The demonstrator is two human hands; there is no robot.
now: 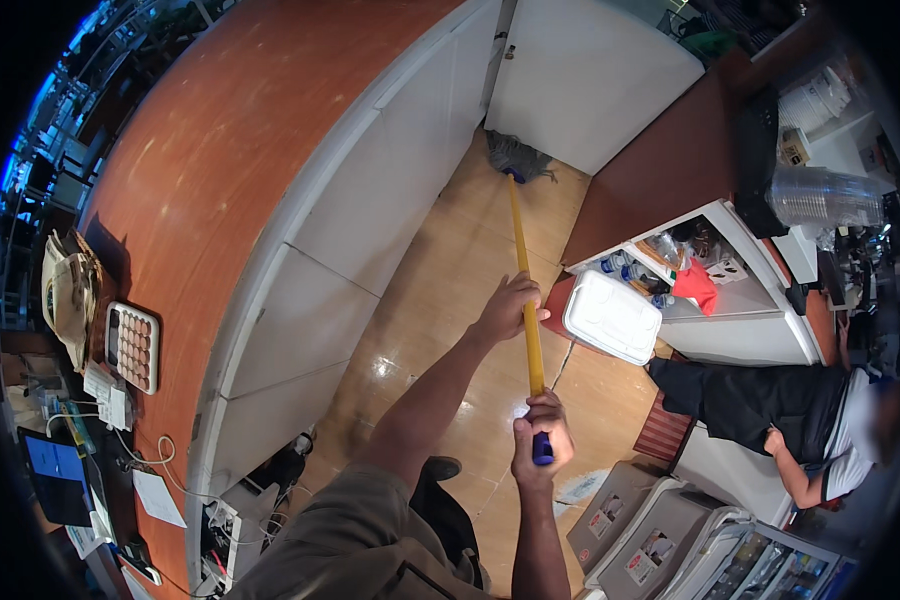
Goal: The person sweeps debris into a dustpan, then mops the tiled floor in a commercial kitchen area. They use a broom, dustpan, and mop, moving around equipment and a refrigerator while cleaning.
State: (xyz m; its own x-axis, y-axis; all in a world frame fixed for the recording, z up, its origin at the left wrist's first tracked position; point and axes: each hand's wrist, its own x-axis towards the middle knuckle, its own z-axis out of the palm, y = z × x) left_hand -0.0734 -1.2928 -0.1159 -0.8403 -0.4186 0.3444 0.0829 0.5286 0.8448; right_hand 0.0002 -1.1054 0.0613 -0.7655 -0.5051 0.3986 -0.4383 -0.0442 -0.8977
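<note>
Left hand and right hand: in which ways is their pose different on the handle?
The left hand grips the yellow handle closer to the grey mop head; the right hand holds it near its blue end. In the picture, the left hand's forearm slants; the right hand's forearm rises nearly straight. Both hands are closed around the handle.

Floor (440, 290): tan, tiled, with glossy highlights; grey mop head (515, 156) flat on it at the far end, just beside the white panel (590, 80); red-brown slatted mat (662, 430) at right.
Desk (260, 90): curved, orange-brown top; white-framed keypad (132, 346) with round keys; white paper sheet (158, 498); tan bags (70, 300) at the outer edge.
Shelf (753, 293): white, open-fronted; red cloth-like item (697, 287) at its front; blue-labelled bottles (615, 263) at left, partly hidden.
</note>
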